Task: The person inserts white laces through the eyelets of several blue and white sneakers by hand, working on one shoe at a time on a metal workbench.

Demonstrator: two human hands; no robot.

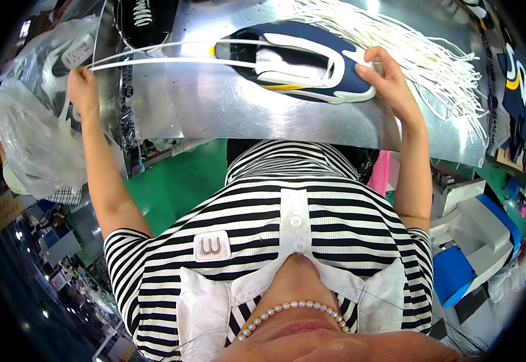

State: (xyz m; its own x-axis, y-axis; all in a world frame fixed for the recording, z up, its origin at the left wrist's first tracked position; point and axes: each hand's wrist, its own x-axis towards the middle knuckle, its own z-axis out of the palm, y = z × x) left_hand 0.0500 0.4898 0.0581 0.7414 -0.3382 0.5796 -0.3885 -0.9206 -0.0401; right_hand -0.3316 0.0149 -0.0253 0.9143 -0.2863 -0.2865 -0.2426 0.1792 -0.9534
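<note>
A navy shoe upper [308,31] with white and yellow trim lies on its side-to-side length across the metal table. White shoelace [175,61] strands run from its left end, stretched out nearly straight to the left. My left hand [83,90] is closed around the far ends of these strands, beyond the table's left part. At the shoe upper's right end, my right hand [396,89] grips its white and navy edge between thumb and fingers. White padding or lining [290,65] shows inside the opening.
A big heap of loose white laces [408,54] covers the back right of the metal table [208,114]. A black shoe [148,21] stands at the back left. Clear plastic bags [36,133] bulge at the left edge. More navy pieces [513,90] hang at the right.
</note>
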